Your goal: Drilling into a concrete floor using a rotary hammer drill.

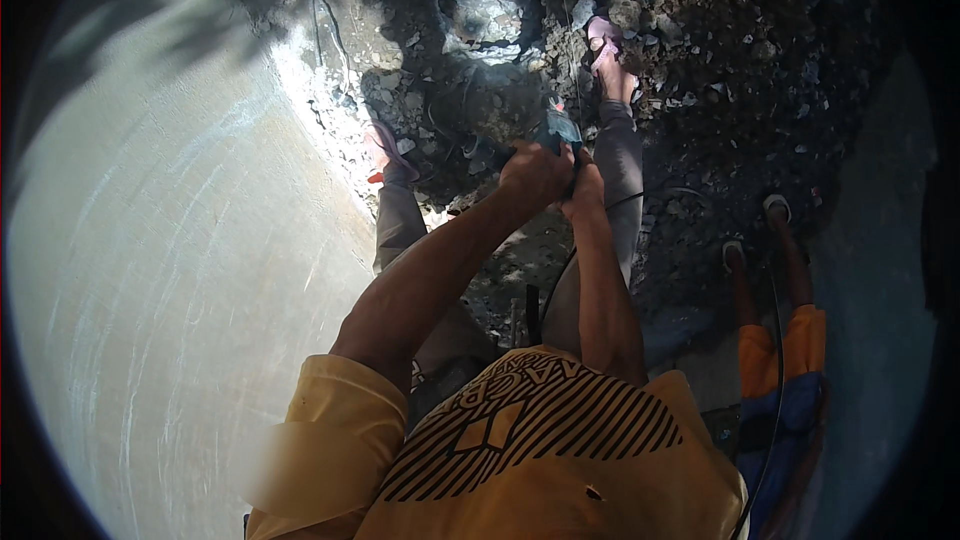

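Note:
My left hand (530, 172) is wrapped round a teal and black power tool (560, 128), which points away from me between my legs, toward broken, rubble-strewn ground (480, 110). Just behind it and to the right, my right hand (585, 185) grips the tool's rear part, partly hidden by the left one. Whether the tool's tip touches the ground I cannot tell. A dark cable (653, 192) runs near my right leg. My feet, in pink sandals (604, 40), stand apart on either side of the tool.
A pale concrete surface (160, 270) fills the left side. At the right, another person's bare legs (790, 265) show, in sandals, with orange and blue clothing and a black cord (775, 330) alongside. A grey wire (318, 10) lies at the top among loose stones.

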The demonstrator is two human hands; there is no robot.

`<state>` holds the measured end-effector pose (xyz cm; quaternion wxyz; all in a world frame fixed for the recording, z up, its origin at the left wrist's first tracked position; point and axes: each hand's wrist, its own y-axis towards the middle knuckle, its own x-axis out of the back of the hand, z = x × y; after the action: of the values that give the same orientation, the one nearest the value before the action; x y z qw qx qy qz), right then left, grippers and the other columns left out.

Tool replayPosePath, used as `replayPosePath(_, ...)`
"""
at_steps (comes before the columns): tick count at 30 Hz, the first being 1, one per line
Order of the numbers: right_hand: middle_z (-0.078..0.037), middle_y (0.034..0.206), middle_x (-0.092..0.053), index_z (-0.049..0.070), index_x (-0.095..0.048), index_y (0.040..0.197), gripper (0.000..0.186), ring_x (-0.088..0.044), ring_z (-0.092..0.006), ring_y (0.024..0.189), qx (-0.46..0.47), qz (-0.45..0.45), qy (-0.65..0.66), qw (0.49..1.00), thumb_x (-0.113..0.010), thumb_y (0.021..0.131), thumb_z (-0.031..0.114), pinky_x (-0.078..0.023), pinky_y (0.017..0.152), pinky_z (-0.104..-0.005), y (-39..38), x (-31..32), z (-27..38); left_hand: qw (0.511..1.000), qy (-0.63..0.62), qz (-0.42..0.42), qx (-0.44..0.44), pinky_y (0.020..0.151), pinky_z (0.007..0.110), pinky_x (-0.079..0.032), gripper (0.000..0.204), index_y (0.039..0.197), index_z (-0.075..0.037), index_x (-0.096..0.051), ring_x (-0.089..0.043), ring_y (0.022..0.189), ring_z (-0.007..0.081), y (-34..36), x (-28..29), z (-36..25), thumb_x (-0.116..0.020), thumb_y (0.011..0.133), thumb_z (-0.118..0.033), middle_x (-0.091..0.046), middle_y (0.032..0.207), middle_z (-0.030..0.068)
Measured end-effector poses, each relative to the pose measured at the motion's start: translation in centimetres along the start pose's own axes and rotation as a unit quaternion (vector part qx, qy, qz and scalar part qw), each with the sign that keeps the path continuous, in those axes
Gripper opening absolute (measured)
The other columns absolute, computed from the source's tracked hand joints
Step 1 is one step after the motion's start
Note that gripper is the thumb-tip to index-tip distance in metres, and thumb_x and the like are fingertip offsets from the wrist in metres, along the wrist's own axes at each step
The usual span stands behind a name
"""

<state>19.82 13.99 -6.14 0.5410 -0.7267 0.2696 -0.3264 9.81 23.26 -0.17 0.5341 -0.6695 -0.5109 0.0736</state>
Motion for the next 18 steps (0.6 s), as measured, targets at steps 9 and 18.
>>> replayPosePath(9, -0.006, 0.102, -0.072, 0.005, -0.067, 0.113, 0.041, -0.066, -0.0234, 0.093, -0.021, 0.07, 0.089, 0.993, -0.048, 0.101, 0.039, -0.054, 0.083, -0.0398, 4.5, 6.4, 5.1, 0.998, -0.039, 0.021, -0.046, 0.078, 0.056, -0.053, 0.059, 0.139, 0.003, -0.048, -0.07, 0.099, 0.0262, 5.5, 2.1, -4.9, -0.065, 0.089, -0.022, -0.071, 0.112, 0.0077)
replayPosePath(18, -0.008, 0.098, -0.068, 0.003, -0.058, 0.126, 0.048, -0.067, -0.0224, 0.087, 0.019, 0.043, 0.001, 0.999, -0.054, 0.098, 0.042, -0.056, 0.069, -0.0435, 5.1, 7.7, 3.9, 0.999, -0.039, 0.005, 0.02, 0.069, 0.05, -0.055, 0.061, 0.14, 0.005, -0.045, -0.073, 0.085, 0.029, 3.8, 2.0, -6.0, -0.064, 0.088, -0.021, -0.073, 0.095, 0.0127)
